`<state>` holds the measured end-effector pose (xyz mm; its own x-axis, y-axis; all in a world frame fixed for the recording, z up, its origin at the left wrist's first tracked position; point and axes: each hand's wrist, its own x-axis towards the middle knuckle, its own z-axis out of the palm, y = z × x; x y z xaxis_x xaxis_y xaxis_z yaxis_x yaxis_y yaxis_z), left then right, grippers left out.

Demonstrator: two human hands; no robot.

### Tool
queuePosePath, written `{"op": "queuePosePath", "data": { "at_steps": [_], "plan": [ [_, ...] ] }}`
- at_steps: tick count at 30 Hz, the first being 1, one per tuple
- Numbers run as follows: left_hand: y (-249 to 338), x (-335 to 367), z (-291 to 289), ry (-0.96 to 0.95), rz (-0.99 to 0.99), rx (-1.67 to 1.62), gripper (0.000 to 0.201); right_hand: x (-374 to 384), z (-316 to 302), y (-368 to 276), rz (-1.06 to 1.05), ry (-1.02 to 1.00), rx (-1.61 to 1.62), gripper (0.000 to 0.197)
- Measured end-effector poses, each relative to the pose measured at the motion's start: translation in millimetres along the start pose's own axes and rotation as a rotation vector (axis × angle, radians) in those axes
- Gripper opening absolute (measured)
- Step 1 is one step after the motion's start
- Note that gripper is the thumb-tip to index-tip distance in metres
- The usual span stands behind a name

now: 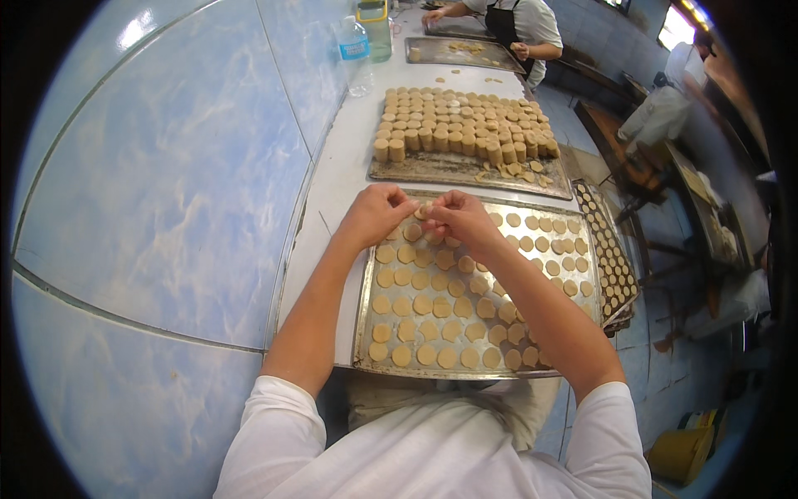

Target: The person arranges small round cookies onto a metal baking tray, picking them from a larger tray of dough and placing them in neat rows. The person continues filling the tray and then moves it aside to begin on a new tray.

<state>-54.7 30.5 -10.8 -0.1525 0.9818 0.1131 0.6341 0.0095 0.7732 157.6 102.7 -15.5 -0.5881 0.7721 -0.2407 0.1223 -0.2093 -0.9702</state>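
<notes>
My left hand (384, 213) and my right hand (462, 219) meet over the far edge of a metal baking tray (490, 368). Between their pinched fingertips is a small piece of pale dough (422, 211), partly covered by the fingers. Rows of flat round dough pieces (422, 305) lie on the tray, filling most of its surface. Just beyond, a second tray (465, 172) bears many upright stacks of dough rounds (461, 125), with loose discs and scraps at its right front corner.
A water bottle (355, 54) and a green-tinted container (378, 37) stand by the tiled wall (166, 166). Farther back, a person in a dark apron (504, 27) works beside another tray (461, 53). Stacked trays of rounds (605, 249) sit right of mine. A yellow bucket (680, 454) is at lower right.
</notes>
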Motion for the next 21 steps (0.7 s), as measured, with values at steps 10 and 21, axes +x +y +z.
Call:
{"op": "queuePosePath", "data": {
  "at_steps": [10, 21],
  "plan": [
    [-25.8, -6.8, -13.6, 0.223, -0.021, 0.238, 0.028, -18.7, 19.6, -0.6, 0.044, 0.021, 0.249, 0.013],
    [-22.8, -9.4, -9.4, 0.23, 0.028, 0.199, 0.024, -210.8, 3.2, 21.6, -0.068, -0.087, 0.036, 0.022]
  ]
}}
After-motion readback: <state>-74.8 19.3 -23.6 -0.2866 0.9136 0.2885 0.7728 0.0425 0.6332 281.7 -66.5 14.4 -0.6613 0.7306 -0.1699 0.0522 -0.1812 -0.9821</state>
